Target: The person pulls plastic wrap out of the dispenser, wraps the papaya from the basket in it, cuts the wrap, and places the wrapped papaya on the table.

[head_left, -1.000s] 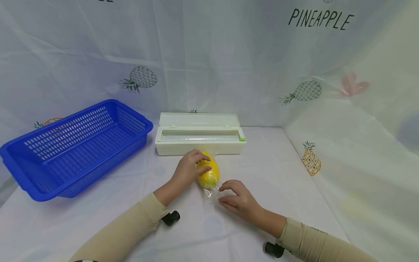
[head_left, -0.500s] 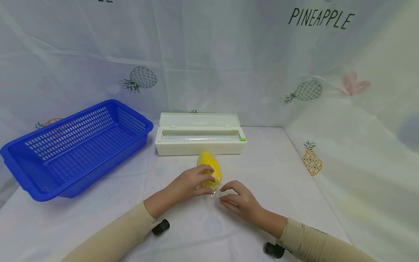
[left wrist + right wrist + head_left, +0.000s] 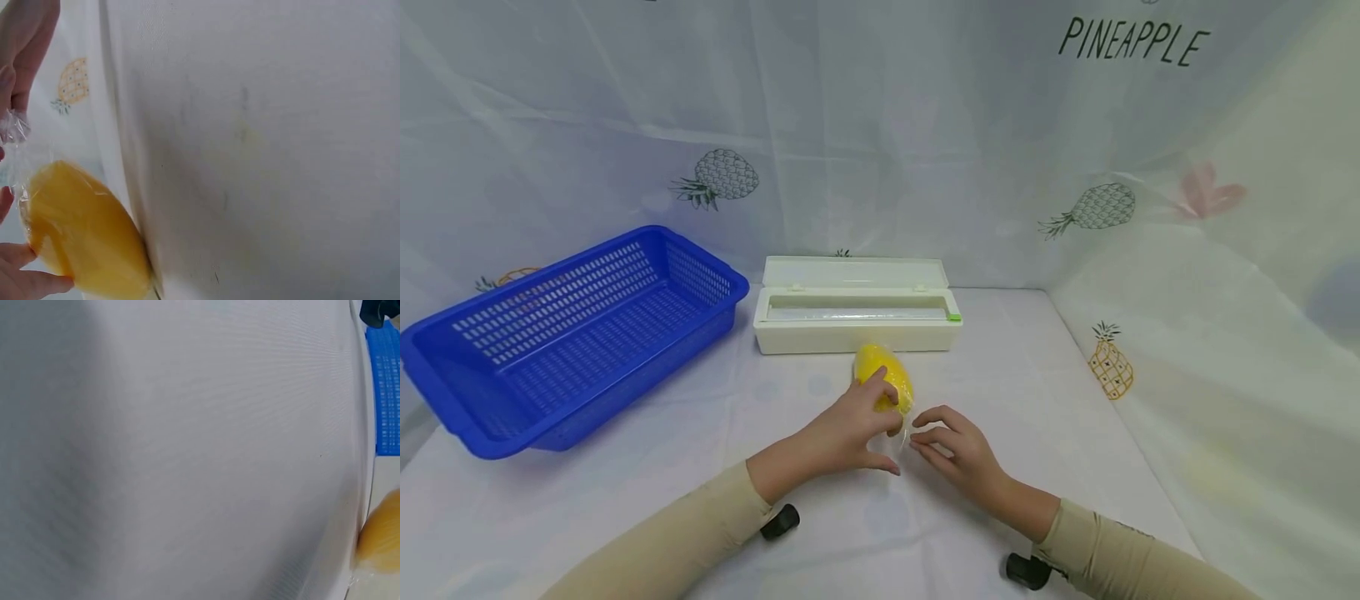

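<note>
A yellow, mango-shaped fruit [image 3: 872, 358] lies on the white cloth, wrapped in clear cling film [image 3: 15, 128]. My left hand [image 3: 850, 425] is at its near left side. Two of that hand's fingertips [image 3: 59, 284] touch the fruit in the left wrist view, while the thumb stands apart, close to the cloth. At the fruit's near end, my right hand [image 3: 962, 454] pinches the gathered tail of film. In the right wrist view only part of the fruit [image 3: 381, 537] appears at the right edge, and the hand is out of sight.
Behind the fruit stands a white cling film box [image 3: 857, 337], lid up, with a roll inside and a green piece at its right end. A blue slotted basket [image 3: 692, 350] sits to the left. Pineapple-printed cloth hangs at the back and right.
My left hand came from the fruit's far part toward its near end, and its thumb has spread away. The fruit has turned a little, near end to the right. My right hand shifted slightly right.
</note>
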The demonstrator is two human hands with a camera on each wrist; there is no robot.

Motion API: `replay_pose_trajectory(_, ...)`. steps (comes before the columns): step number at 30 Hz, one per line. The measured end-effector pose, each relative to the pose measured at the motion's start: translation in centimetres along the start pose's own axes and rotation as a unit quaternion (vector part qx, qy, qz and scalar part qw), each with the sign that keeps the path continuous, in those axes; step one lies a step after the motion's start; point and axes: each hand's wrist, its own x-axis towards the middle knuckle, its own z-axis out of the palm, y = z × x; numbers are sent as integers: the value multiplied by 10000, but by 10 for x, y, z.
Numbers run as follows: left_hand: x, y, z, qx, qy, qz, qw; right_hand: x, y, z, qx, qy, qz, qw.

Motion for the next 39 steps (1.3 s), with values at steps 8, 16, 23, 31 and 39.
replay_pose_trajectory(8,1,-2,0,-130,74,140,9998,2,2,-1,18,23,166,9999)
replay_pose_trajectory(16,2,-4,-4,-545,456,-281,9971,5,10,-6,-207,97,4,9997)
replay_pose_trajectory(23,7,-8,-2,-591,926,-658,9918,18,13,-10,-126,-440,877,9951)
replay_pose_trajectory(31,15,-7,-8,-923,939,-1169,9844,29,18,-10,184,-391,1103,9930)
replay_pose_trajectory(39,16,-10,-11,-851,877,-1540,9805,46,29,-11,-395,-597,510,9961)
